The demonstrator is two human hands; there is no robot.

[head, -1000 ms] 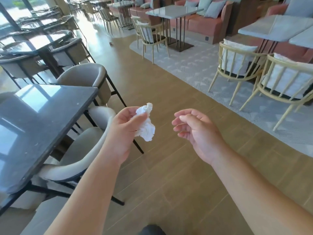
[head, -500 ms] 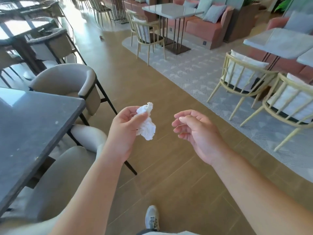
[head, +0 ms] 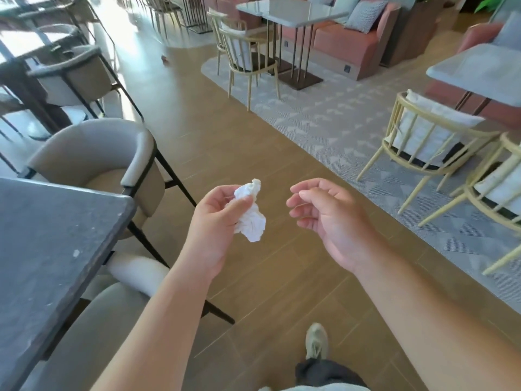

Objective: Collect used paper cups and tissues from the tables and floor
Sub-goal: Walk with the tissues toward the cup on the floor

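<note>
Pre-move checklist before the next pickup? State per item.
1. Crumpled tissue secured: ok, left hand pinches it between thumb and fingers.
2. Right hand free: ok, fingers loosely curled, holding nothing.
3. Next target located: cannot tell; a small dark object lies on the far wood floor, too small to identify.
4. Dark table cleared: ok for the visible part, only pale specks on it.
5. Walking path: ok, bare floor ahead between the grey chair and the rug.
6. Bin or bag for the waste: cannot tell, none in view.
</note>
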